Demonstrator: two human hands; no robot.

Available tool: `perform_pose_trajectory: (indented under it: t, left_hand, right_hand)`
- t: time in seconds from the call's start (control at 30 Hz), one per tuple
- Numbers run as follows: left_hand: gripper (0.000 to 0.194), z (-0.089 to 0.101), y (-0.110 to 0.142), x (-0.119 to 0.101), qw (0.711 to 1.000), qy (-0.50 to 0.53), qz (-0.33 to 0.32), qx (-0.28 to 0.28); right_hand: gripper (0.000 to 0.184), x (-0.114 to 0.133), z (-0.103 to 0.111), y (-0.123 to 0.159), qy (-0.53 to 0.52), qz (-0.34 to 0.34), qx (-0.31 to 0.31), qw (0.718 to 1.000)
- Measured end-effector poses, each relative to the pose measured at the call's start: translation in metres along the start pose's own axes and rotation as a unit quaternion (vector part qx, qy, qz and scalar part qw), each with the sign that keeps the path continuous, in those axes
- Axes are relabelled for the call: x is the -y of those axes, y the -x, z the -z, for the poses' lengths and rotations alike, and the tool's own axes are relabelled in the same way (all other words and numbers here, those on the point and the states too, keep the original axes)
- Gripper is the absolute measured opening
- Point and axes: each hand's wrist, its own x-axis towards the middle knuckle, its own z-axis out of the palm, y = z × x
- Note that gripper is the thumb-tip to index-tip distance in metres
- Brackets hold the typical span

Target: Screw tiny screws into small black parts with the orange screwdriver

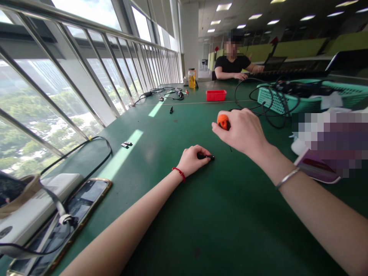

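fingers of my left hand (191, 161) pinched narrow on a small black part (211, 157), low at the green tabletop (178, 230)! across to the right, i've got my right hand (245, 130) curled around an orange-and-black tool (223, 121), held above the table, red tray (216, 96) beyond it, teal basket (309, 104) farther right, cables looping over its near edge.

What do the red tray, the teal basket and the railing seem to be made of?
Red tray: probably smooth plastic, judging by its even, saturated colour.
Teal basket: likely moulded plastic, given the regular small holes in its wall.
Railing: polished metal, perhaps stainless steel; its silvery bars carry bright streaks.
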Motion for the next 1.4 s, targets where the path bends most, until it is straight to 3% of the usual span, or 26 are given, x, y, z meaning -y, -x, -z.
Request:
perform_pose_trajectory:
  t: [0.13, 0.23, 0.33, 0.43, 0.7, 1.4]
  left_hand:
    - [0.011, -0.001, 0.000, 0.001, 1.000, -0.004, 0.002, -0.001]
    - [0.011, -0.001, 0.000, 0.002, 1.000, -0.006, -0.001, -0.011]
    - [0.012, -0.002, 0.000, 0.003, 1.000, -0.006, -0.007, -0.017]
    - [0.011, -0.002, 0.000, 0.004, 1.000, -0.005, -0.009, -0.020]
    - [0.010, -0.001, 0.000, 0.001, 1.000, 0.005, 0.004, -0.020]
    - [0.011, -0.001, 0.001, -0.002, 1.000, 0.003, -0.006, -0.019]
  right_hand:
    - [0.033, -0.002, -0.004, -0.001, 0.085, 0.057, 0.133, 0.986]
    - [0.027, -0.004, -0.010, 0.000, 0.052, 0.097, 0.221, 0.969]
    - [0.018, -0.009, -0.015, 0.000, -0.022, 0.079, 0.318, 0.944]
    - [0.018, -0.014, -0.020, -0.001, -0.034, 0.046, 0.372, 0.927]
    - [0.018, -0.014, -0.035, 0.000, 0.039, 0.068, 0.371, 0.925]
    - [0.017, -0.018, -0.036, 0.000, 0.030, 0.060, 0.376, 0.924]
